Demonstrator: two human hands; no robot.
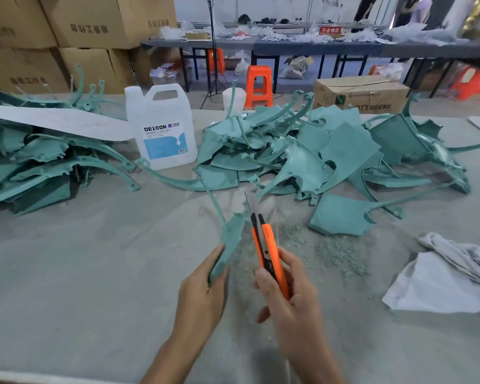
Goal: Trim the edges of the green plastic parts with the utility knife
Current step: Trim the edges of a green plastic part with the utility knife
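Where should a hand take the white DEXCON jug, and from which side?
Grip the moulded handle on top of the jug, coming down from above. The jug stands upright with the handle's slot open and unobstructed. Green parts lie close to its base, so a side approach looks more cramped.

One knife (pixel 270 245); one jug (pixel 161 128); two hands, left hand (pixel 200 292) and right hand (pixel 291 295); one part (pixel 232 236) in hand; two heaps of parts, left heap (pixel 39 167) and right heap (pixel 316 151); one tripod (pixel 212 51); at least three stools (pixel 258 81); one strip (pixel 53 120).
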